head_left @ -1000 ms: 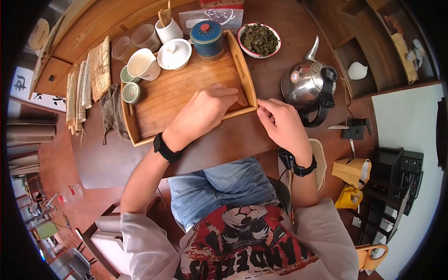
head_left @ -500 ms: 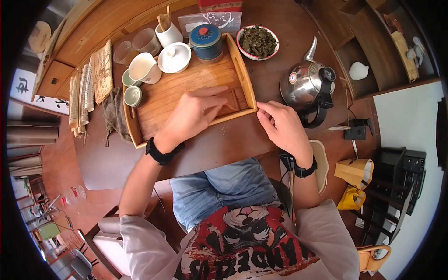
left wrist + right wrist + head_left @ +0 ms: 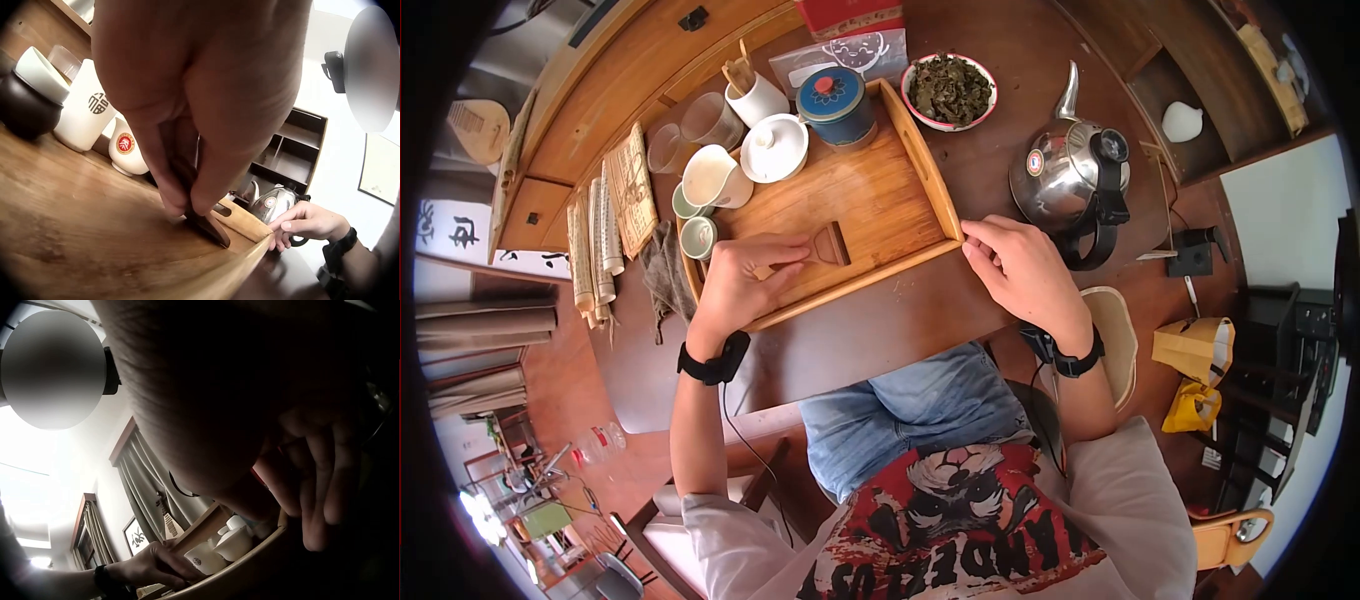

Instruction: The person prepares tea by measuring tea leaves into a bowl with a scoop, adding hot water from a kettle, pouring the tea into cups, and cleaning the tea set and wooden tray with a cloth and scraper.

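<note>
In the head view my left hand (image 3: 745,280) pinches a flat brown wooden piece (image 3: 832,245) between thumb and fingers, over the left part of a wooden tray (image 3: 890,170). The left wrist view has the wooden piece (image 3: 211,230) tilted, its lower edge close to the tray floor. My right hand (image 3: 1030,270) holds the tray's near right corner, thumb and forefinger at the rim. Closest to the left hand stand small pale green cups (image 3: 698,237), with a white pitcher (image 3: 715,178), a white lidded bowl (image 3: 774,147) and a blue lidded canister (image 3: 835,105) farther back.
Right of the tray stand a bowl of dark leaves (image 3: 950,92) and a steel kettle (image 3: 1065,175). A grey cloth (image 3: 668,280) and rolled bamboo mats (image 3: 595,245) lie at the left. Behind are glass cups (image 3: 710,120) and a white holder with wooden tools (image 3: 755,100).
My left hand has moved left from the tray's right corner, bringing the flat wooden piece with it. The right hand stays at the near right corner. The head view has shifted slightly.
</note>
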`<act>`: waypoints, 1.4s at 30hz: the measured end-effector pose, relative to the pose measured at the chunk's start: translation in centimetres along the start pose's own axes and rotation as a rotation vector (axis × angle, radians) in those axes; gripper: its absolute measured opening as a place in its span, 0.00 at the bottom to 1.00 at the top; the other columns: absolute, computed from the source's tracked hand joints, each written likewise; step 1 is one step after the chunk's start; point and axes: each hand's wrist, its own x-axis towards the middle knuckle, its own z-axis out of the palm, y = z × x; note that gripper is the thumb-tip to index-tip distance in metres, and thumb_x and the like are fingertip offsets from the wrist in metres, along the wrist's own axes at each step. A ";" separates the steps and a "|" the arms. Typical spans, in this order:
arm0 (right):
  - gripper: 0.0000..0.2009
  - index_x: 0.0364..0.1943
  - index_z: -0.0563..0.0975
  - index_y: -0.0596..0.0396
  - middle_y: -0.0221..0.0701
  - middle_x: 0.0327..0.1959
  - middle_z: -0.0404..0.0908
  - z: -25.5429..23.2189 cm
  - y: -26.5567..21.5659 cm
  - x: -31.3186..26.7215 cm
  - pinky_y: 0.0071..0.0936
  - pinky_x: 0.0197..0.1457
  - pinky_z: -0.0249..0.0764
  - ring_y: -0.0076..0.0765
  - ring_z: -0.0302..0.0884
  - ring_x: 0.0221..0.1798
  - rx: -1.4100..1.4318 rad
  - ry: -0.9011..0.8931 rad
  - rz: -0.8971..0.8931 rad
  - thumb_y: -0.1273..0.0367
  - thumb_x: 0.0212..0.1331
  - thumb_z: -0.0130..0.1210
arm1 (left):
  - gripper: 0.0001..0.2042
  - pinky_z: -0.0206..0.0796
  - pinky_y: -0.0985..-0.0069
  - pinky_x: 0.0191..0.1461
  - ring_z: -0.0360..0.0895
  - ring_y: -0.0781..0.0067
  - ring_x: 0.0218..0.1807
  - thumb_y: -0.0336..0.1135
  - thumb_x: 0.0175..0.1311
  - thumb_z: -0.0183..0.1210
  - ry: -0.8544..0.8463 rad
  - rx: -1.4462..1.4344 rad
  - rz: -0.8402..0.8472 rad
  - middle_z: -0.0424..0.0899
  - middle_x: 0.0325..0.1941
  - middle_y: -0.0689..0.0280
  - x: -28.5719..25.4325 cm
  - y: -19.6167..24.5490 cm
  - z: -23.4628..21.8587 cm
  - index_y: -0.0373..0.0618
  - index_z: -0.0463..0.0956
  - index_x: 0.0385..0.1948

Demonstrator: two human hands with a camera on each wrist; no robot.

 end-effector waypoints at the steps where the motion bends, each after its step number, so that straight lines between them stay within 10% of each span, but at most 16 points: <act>1: 0.12 0.53 0.85 0.63 0.43 0.37 0.85 0.0 0.0 0.0 0.49 0.43 0.82 0.56 0.87 0.37 -0.006 -0.004 0.001 0.68 0.76 0.60 | 0.11 0.85 0.68 0.61 0.94 0.58 0.54 0.19 0.62 0.74 -0.007 0.003 0.004 0.95 0.55 0.54 0.0 0.0 0.2 0.35 0.92 0.46; 15: 0.11 0.51 0.85 0.62 0.43 0.37 0.84 0.2 -0.3 0.3 0.49 0.44 0.82 0.57 0.87 0.38 -0.014 -0.012 0.008 0.68 0.76 0.60 | 0.10 0.86 0.69 0.55 0.95 0.58 0.50 0.22 0.62 0.75 0.085 -0.045 0.127 0.96 0.53 0.56 4.6 3.3 7.5 0.38 0.93 0.45; 32: 0.13 0.58 0.84 0.65 0.47 0.39 0.85 0.6 0.8 -0.8 0.47 0.44 0.79 0.60 0.85 0.39 0.028 0.105 -0.073 0.74 0.75 0.58 | 0.07 0.82 0.78 0.50 0.89 0.79 0.42 0.23 0.65 0.75 0.202 -0.578 -0.396 0.97 0.49 0.56 5.2 5.7 10.3 0.34 0.94 0.42; 42: 0.14 0.56 0.85 0.64 0.44 0.40 0.85 -0.9 0.5 -2.8 0.50 0.45 0.83 0.59 0.87 0.40 0.009 0.089 -0.031 0.68 0.76 0.58 | 0.07 0.78 0.83 0.44 0.86 0.84 0.40 0.19 0.67 0.73 0.250 -0.577 -0.374 0.96 0.48 0.59 5.3 8.0 9.9 0.33 0.93 0.45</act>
